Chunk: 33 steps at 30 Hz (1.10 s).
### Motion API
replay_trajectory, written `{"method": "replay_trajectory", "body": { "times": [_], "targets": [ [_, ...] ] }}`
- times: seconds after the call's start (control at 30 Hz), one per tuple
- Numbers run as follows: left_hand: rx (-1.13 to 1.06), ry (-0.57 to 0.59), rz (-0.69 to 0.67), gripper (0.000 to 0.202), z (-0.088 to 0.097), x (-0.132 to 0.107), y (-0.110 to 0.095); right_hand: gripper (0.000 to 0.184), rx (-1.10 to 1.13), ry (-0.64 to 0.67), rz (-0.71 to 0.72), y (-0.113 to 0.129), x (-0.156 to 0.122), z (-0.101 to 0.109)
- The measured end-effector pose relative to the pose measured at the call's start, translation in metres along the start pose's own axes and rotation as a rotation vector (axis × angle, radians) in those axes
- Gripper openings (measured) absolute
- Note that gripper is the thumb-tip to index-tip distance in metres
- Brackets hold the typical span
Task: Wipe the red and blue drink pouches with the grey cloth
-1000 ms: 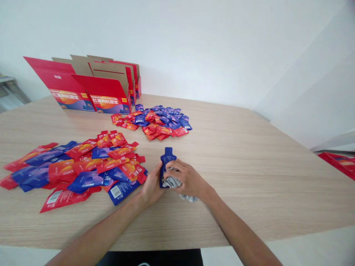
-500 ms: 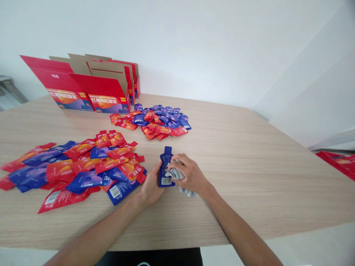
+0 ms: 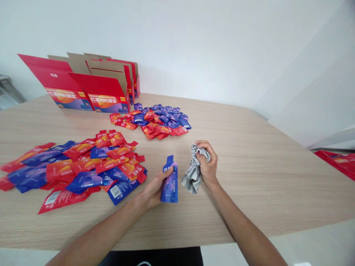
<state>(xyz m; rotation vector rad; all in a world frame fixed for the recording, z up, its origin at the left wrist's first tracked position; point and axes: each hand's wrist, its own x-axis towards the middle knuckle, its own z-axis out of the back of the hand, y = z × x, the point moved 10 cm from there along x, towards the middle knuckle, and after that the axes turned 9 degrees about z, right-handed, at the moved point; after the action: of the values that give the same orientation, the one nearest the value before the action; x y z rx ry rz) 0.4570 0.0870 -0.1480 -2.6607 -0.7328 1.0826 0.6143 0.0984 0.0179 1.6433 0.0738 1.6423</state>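
Observation:
A blue pouch (image 3: pixel 170 186) with a narrow spout end is pinched in my left hand (image 3: pixel 154 190), thumb across its printed front. The spout points away from me. My right hand (image 3: pixel 209 166) is closed round a crumpled grey-and-white striped cloth (image 3: pixel 192 175), held just right of the pouch and apart from it. To the left of my left hand lies a large spread pile of red and blue pouches (image 3: pixel 88 162), overlapping one another. Farther back, a second heap of red and blue pouches (image 3: pixel 158 120) rests on the table.
Several red printed cartons (image 3: pixel 97 88) with raised flaps stand at the back left of the wooden table (image 3: pixel 249 166), near the white wall. A red printed item (image 3: pixel 337 162) shows at the far right edge.
My right hand has drawn the cloth off the pouch, to the right. The pouch has turned from its barcode side to its printed front and come slightly nearer me.

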Motion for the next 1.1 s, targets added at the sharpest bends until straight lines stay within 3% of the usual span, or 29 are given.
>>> {"method": "replay_trajectory", "body": {
  "times": [0.1, 0.2, 0.3, 0.4, 0.53, 0.7, 0.97, 1.1],
  "targets": [
    [-0.157, 0.130, -0.018, 0.023, -0.017, -0.004, -0.006, 0.005, -0.009, -0.010, -0.016, -0.002, 0.000, 0.001],
    [-0.222, 0.213, -0.082, 0.026, -0.029, -0.010, -0.015, 0.005, -0.005, 0.034, 0.052, 0.011, 0.000, -0.002],
    [-0.135, 0.189, -0.115, 0.031, -0.031, -0.013, -0.016, 0.010, -0.052, 0.162, 0.161, 0.028, -0.003, -0.012],
    [-0.034, 0.096, -0.137, 0.039, -0.025, -0.012, -0.013, 0.021, -0.119, 0.380, 0.307, 0.043, -0.012, -0.034],
    [-0.056, 0.059, -0.275, 0.039, -0.022, -0.014, -0.022, 0.018, -0.180, 0.616, 0.429, 0.049, -0.030, -0.064],
    [-0.068, 0.085, -0.239, 0.038, -0.024, -0.016, -0.022, 0.019, -0.246, 0.735, 0.435, 0.044, -0.041, -0.081],
    [-0.066, 0.042, -0.307, 0.051, -0.010, -0.018, -0.044, 0.021, -0.073, 0.987, 0.600, 0.066, -0.075, -0.104],
    [-0.034, 0.114, -0.257, 0.048, -0.017, -0.016, -0.037, 0.023, -0.177, 0.927, 0.576, 0.062, -0.070, -0.101]
  ]
}}
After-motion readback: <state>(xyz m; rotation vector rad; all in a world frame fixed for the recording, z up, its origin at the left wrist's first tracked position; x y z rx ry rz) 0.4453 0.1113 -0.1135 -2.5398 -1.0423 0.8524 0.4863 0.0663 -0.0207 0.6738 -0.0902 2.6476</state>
